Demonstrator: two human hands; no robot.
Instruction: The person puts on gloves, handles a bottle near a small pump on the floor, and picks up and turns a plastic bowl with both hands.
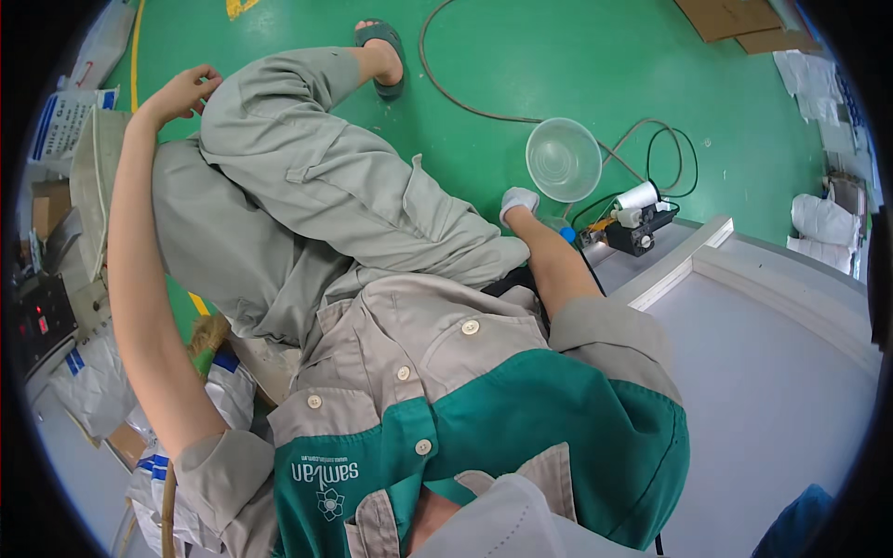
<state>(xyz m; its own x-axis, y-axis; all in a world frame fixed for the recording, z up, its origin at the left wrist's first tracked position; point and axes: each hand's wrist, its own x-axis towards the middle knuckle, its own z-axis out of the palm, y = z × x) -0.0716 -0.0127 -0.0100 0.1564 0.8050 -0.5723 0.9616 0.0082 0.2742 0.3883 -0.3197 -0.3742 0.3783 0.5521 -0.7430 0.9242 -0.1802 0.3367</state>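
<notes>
My left hand hangs at the end of my bare outstretched arm, beside the knee of the grey trousers. Its fingers are loosely bent and apart, with nothing in them. Over on the right, my right forearm reaches out from a rolled grey sleeve. My right hand looks covered in something white, and its fingers cannot be made out. Close by it stands a round translucent tub on the floor. A small black device with a white cylinder lies to the right, beside a blue cap.
Hoses and cables loop across the green floor. A pale table with a white raised frame fills the right. White bags, a broom and a dark panel with a red display crowd the left. Cardboard lies upper right.
</notes>
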